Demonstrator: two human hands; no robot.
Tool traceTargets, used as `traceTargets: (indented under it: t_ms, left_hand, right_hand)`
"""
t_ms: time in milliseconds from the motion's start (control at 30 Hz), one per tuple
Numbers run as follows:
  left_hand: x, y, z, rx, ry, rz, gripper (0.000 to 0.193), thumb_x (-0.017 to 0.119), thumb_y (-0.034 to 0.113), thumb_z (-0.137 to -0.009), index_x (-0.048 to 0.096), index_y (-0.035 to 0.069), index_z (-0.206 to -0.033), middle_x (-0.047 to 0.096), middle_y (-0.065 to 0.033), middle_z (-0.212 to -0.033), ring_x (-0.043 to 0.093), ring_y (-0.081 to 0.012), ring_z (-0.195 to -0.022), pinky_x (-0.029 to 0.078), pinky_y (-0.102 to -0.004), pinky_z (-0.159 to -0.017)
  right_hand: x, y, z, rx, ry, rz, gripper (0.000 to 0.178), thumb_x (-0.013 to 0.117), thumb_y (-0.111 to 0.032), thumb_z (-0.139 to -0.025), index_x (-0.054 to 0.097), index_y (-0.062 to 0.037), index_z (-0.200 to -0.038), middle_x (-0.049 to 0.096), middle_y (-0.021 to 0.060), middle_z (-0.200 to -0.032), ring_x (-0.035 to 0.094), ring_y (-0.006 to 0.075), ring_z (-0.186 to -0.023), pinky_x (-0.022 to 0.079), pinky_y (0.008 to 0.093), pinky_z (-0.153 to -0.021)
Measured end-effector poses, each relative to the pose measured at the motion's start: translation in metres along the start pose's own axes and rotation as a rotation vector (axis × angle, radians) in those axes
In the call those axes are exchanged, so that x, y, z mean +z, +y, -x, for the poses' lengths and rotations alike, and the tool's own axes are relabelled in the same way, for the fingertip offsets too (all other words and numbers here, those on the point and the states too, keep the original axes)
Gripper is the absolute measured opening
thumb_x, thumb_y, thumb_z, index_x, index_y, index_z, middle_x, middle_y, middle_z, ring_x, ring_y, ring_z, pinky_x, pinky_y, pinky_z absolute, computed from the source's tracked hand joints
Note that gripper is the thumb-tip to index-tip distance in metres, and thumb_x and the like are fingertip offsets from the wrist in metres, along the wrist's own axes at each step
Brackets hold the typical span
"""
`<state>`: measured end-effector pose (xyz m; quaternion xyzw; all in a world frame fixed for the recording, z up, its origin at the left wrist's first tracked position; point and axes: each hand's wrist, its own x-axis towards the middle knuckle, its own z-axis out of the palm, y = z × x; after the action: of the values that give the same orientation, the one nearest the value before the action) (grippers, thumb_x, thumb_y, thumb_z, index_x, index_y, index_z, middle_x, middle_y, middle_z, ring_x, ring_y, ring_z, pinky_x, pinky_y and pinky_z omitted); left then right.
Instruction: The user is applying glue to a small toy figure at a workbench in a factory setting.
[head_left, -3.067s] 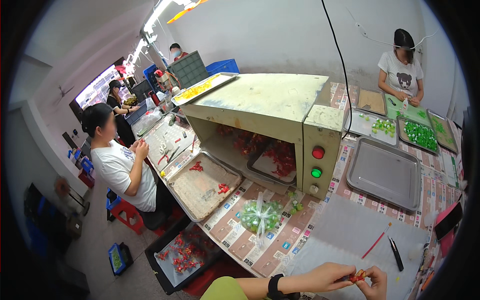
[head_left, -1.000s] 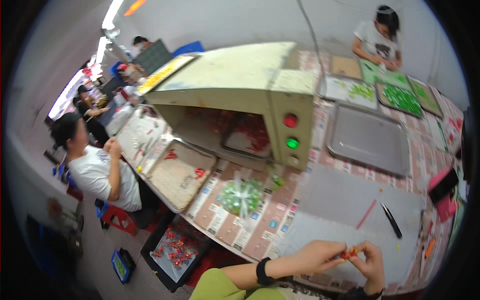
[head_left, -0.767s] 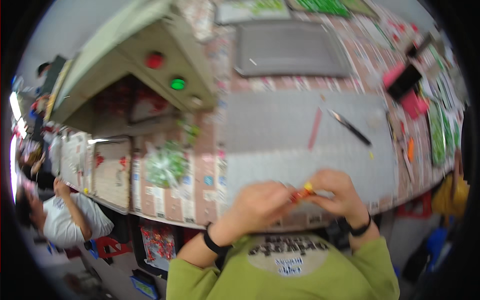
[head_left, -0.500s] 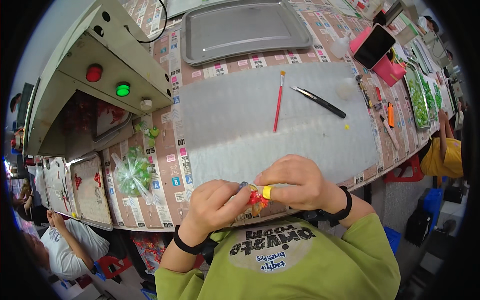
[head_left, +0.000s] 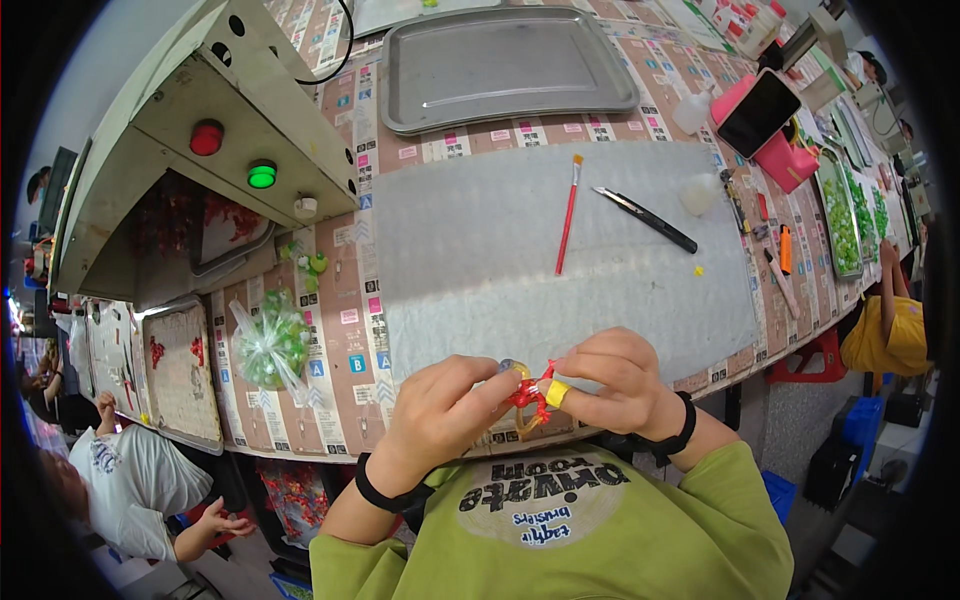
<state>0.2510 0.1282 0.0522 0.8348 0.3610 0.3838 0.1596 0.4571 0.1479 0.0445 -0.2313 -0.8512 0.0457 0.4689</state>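
Observation:
Between my two hands, just over the table's near edge, is a small red plastic figure (head_left: 527, 392) with thin limbs and some yellowish, clear parts. My left hand (head_left: 448, 408) pinches it from the left between thumb and fingers. From the right, the thumb and forefinger of my right hand (head_left: 612, 384) close on its other side; yellow tape wraps one finger. On the grey mat (head_left: 460, 230) beyond lie a red-handled brush (head_left: 567, 220) and a black craft knife (head_left: 650, 221), both untouched.
A metal tray (head_left: 510, 70) lies at the back. At left stand a beige machine (head_left: 240, 130) with red and green lights and a bag of green pieces (head_left: 272, 345). A phone (head_left: 760, 113) leans on a pink holder at right. Co-workers sit on both sides.
My hands have drawn slightly apart, and more of the red figure shows between them. The view has shifted a little. At left, the co-worker's hand has dropped below the table edge.

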Motion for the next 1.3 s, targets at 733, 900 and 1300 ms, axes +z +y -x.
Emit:
traceTargets:
  t_ms: [733, 900, 1300]
  left_hand:
    - [0.004, 0.000, 0.010, -0.862, -0.072, 1.269, 0.045, 0.054, 0.006, -0.085, 0.035, 0.000, -0.124, 0.055, -0.0074, -0.101, 0.054, -0.0125, -0.092, 0.044, -0.0252, -0.083]
    - [0.012, 0.004, 0.011, -0.899, -0.020, 1.339, 0.048, 0.056, 0.002, -0.083, 0.034, 0.002, -0.125, 0.055, -0.0088, -0.102, 0.055, -0.0139, -0.096, 0.045, -0.0274, -0.083]
    - [0.013, 0.003, 0.013, -0.887, -0.052, 1.370, 0.049, 0.055, 0.010, -0.085, 0.032, 0.001, -0.127, 0.056, -0.0109, -0.100, 0.059, -0.0178, -0.085, 0.049, -0.0285, -0.072]
  right_hand:
    - [0.004, 0.007, -0.003, 0.301, -0.166, -0.160, 0.018, 0.064, -0.003, -0.066, 0.062, -0.0062, -0.084, 0.062, 0.0064, -0.081, 0.061, 0.0186, -0.072, 0.047, 0.0273, -0.059]
    - [0.008, 0.003, -0.002, 0.701, -0.162, -0.504, 0.019, 0.063, -0.001, -0.072, 0.061, -0.0026, -0.092, 0.063, 0.0097, -0.086, 0.062, 0.0209, -0.077, 0.047, 0.0283, -0.066]
    - [0.015, 0.004, -0.007, 0.937, -0.149, -0.712, 0.019, 0.059, -0.002, -0.078, 0.059, 0.0008, -0.098, 0.064, 0.0087, -0.090, 0.061, 0.0147, -0.082, 0.046, 0.0252, -0.073]
